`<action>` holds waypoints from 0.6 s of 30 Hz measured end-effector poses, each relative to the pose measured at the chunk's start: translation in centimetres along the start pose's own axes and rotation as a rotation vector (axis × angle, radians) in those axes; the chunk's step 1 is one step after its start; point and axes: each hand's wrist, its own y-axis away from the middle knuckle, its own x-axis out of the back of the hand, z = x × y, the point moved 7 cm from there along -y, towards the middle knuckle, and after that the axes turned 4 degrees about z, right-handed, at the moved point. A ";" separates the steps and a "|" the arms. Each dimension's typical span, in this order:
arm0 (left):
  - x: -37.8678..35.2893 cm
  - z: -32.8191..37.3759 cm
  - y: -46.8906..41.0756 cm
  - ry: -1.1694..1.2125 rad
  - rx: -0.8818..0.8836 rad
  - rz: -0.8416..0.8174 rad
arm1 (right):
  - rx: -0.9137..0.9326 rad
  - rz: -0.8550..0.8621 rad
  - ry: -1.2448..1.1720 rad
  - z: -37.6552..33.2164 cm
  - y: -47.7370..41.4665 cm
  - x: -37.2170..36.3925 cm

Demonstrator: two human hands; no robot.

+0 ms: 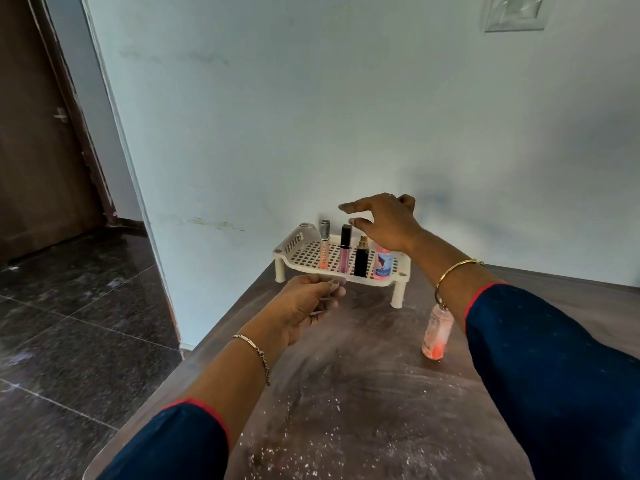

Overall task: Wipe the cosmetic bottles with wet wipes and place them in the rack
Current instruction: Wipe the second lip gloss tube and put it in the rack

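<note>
A white perforated rack (304,252) stands on short legs at the table's far edge by the wall. Upright in it are a silver-capped gloss tube (324,245), a black-capped pink gloss (345,249), a black spray bottle (361,258) and a pink bottle with a blue label (383,263). My right hand (384,221) hovers just above the pink bottle, fingers spread and holding nothing. My left hand (304,306) floats in front of the rack, palm up, fingers loosely curled; no wipe shows in it. A clear bottle with pink contents (437,336) stands on the table under my right forearm.
The brown table (363,393) is dusted with white powder specks near its front. A pale wall rises right behind the rack. To the left the table ends above a dark tiled floor (69,323), with a brown door (38,150) beyond.
</note>
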 end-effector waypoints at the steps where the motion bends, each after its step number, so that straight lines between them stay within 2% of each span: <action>1: -0.6 0.4 0.6 0.008 -0.009 -0.002 | -0.007 0.025 -0.058 0.1 0.9 1.0; 9: -5.8 0.6 5.1 -0.020 -0.036 -0.021 | -0.101 -0.001 -0.155 3.3 9.1 6.9; 18: -8.8 -0.8 7.3 -0.073 -0.235 0.134 | -0.295 0.059 -0.169 8.3 16.4 9.2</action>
